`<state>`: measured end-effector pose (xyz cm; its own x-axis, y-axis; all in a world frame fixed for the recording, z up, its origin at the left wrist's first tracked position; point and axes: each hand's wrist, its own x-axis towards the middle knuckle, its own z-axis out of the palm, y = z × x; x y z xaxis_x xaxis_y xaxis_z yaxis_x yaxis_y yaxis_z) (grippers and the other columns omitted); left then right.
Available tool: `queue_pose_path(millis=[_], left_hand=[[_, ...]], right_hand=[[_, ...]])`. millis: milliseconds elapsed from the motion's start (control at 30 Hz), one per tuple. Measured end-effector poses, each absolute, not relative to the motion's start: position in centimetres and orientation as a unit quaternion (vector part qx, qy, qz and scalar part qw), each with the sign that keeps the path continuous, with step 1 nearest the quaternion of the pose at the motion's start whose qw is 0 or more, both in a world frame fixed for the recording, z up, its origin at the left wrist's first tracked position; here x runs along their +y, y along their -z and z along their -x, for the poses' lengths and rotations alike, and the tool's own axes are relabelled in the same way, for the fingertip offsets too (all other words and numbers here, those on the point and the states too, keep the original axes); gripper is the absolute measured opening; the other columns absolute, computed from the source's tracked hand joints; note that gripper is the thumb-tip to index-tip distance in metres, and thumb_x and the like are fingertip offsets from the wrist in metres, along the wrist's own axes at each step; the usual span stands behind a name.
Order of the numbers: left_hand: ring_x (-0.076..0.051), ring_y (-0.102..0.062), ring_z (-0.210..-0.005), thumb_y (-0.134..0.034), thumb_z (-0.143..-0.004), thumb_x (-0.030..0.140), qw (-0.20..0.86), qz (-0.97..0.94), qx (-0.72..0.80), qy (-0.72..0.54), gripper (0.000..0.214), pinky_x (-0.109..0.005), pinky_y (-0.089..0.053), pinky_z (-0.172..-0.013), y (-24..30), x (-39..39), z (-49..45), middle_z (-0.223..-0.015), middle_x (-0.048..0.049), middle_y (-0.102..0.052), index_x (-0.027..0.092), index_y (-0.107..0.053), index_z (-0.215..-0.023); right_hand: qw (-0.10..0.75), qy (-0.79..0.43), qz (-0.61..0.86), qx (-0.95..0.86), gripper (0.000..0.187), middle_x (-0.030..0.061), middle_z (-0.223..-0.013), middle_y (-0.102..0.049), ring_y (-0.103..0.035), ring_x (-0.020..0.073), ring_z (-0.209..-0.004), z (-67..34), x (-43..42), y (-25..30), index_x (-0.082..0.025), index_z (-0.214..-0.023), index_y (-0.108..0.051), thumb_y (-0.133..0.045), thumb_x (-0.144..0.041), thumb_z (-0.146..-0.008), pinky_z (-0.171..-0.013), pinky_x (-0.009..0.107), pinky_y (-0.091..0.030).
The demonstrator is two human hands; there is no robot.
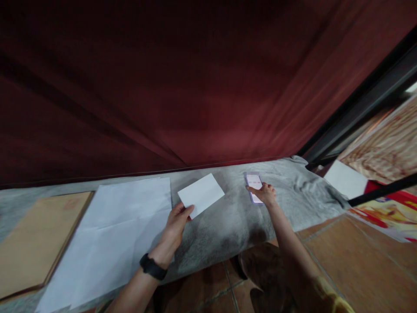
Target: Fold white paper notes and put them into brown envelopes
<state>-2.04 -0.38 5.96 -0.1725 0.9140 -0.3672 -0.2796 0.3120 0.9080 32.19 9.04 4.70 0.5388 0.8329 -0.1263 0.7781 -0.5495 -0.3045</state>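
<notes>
Your left hand (pixel 177 224) has its grip closed on a small white card (pixel 203 193), thumb on the upper face near the corner closest to you; the card sits to the left of the phone (pixel 253 181), tilted and well clear of it. Your right hand (pixel 267 193) is at the phone itself, thumb laid across the lit screen to its left edge and the other fingers curled by its right edge; you cannot tell from this view whether that grip is tight, or whether the phone rests fully on the grey cloth-covered bench (pixel 224 228). The writing on the screen is too small to read.

Farther left of the phone, past the card, large white sheets (pixel 120 237) lie overlapping on the bench, and beyond them, farthest left, you have a brown paper stack (pixel 42 237) with a faint reddish mark near its top. Behind the phone hangs a dark red curtain (pixel 202 95). To the right of the phone stands a dark frame (pixel 361 98), with a red and yellow printed sheet (pixel 391 215) low beside it. You wear a black watch (pixel 153 266) on your left wrist.
</notes>
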Motion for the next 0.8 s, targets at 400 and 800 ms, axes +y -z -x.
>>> queue_pose_path(millis=[400,800], left_hand=[[-0.018,-0.063,-0.075,-0.085,-0.057,0.043,0.578,-0.287,0.569,-0.510,0.050,-0.027,-0.043,-0.064,-5.12,-0.19,2.25,-0.090,-0.0070,-0.074,0.016,-0.074,-0.098],[-0.018,-0.065,-0.074,-0.085,-0.057,0.043,0.581,-0.292,0.563,-0.509,0.049,-0.027,-0.044,-0.063,-5.40,-0.28,2.09,-0.088,-0.0064,-0.075,0.017,-0.074,-0.097]], right_hand=[[0.117,-0.133,0.875,-0.451,0.088,0.0220,-0.140,-0.047,-0.041,0.0392,-0.136,-32.12,9.19,-4.78,-0.015,-0.140,-0.046,-0.073,-0.062,-0.071,-0.109,0.052,-0.034],[0.126,-0.133,0.870,-0.457,0.086,0.0218,-0.140,-0.047,-0.042,0.0407,-0.135,-32.13,9.06,-4.78,-0.016,-0.138,-0.047,-0.070,-0.066,-0.071,-0.109,0.055,-0.035]])
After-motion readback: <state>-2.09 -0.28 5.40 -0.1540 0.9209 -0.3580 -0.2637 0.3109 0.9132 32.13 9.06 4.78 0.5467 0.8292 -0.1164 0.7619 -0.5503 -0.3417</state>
